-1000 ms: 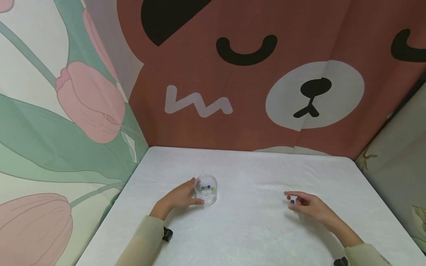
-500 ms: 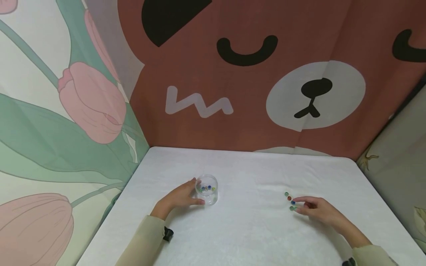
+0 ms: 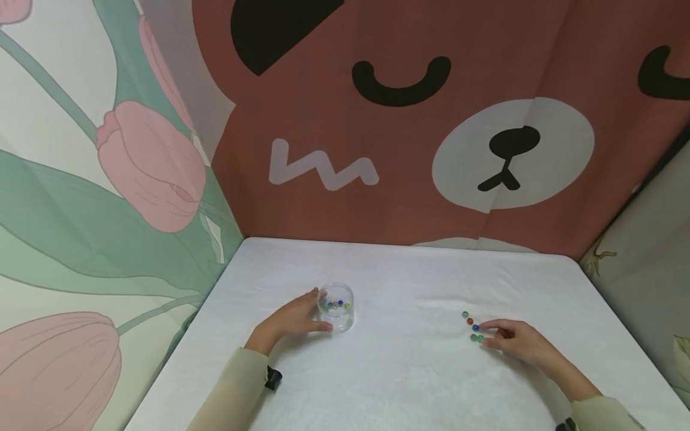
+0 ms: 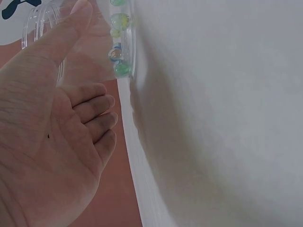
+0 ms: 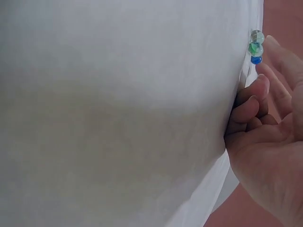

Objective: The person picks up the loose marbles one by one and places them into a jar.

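A clear jar [image 3: 345,324] stands upright on the white table, with several coloured marbles [image 4: 121,69] at its bottom. My left hand [image 3: 290,317] holds the jar from its left side, thumb at the near side and a finger behind. My right hand [image 3: 518,340] rests on the table beside a small group of loose marbles, thumb and index finger apart. Its index tip is at a blue marble [image 3: 475,328]; its thumb tip is by a green marble [image 3: 480,339]. Another green marble [image 3: 473,337], a red-brown marble [image 3: 470,321] and a far greenish marble [image 3: 465,314] lie close by. The other right fingers are curled.
A white cloth covers the table [image 3: 399,371]. Behind it hangs a brown curtain [image 3: 399,209] with a bear face, and a tulip-print curtain [image 3: 151,167] hangs along the left side.
My right hand has drawn back slightly right and toward me, uncovering the green marbles that it hid before. The left hand and the jar have stayed in place.
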Demonstrator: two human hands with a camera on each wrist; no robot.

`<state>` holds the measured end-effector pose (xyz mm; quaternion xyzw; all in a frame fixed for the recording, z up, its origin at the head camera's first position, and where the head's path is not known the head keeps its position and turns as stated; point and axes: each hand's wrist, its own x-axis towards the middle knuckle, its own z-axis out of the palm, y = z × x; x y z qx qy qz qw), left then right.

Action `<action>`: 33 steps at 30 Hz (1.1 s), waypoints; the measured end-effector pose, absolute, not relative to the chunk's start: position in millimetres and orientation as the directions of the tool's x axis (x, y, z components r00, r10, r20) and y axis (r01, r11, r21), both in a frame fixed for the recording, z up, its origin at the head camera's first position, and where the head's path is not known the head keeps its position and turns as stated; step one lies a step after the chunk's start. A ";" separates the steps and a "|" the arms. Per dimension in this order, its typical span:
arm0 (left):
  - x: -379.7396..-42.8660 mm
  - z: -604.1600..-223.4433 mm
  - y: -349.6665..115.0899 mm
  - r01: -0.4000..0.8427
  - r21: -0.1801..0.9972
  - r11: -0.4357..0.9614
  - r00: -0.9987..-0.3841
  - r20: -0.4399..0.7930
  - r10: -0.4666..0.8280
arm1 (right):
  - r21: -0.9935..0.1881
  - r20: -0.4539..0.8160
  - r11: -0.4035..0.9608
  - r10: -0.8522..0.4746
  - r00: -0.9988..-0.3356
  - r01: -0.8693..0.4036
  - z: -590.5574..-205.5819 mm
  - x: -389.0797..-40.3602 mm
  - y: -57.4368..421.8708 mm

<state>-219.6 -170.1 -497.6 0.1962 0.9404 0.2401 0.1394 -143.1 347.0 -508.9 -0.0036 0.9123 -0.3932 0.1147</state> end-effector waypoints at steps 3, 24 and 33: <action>-218.8 -496.5 -169.9 0.299 0.510 0.807 -0.884 -0.171 0.436 | -0.704 -0.204 0.706 -0.091 -0.975 0.081 -510.2 -144.4 347.0; -215.1 -493.2 -168.0 0.271 0.520 0.810 -0.896 -0.171 0.410 | -0.649 -0.223 0.752 -0.049 -0.974 0.111 -513.6 -147.4 341.7; -214.9 -494.1 -168.3 0.257 0.532 0.807 -0.897 -0.180 0.404 | -0.637 -0.213 0.765 -0.055 -0.975 0.096 -513.7 -147.2 340.6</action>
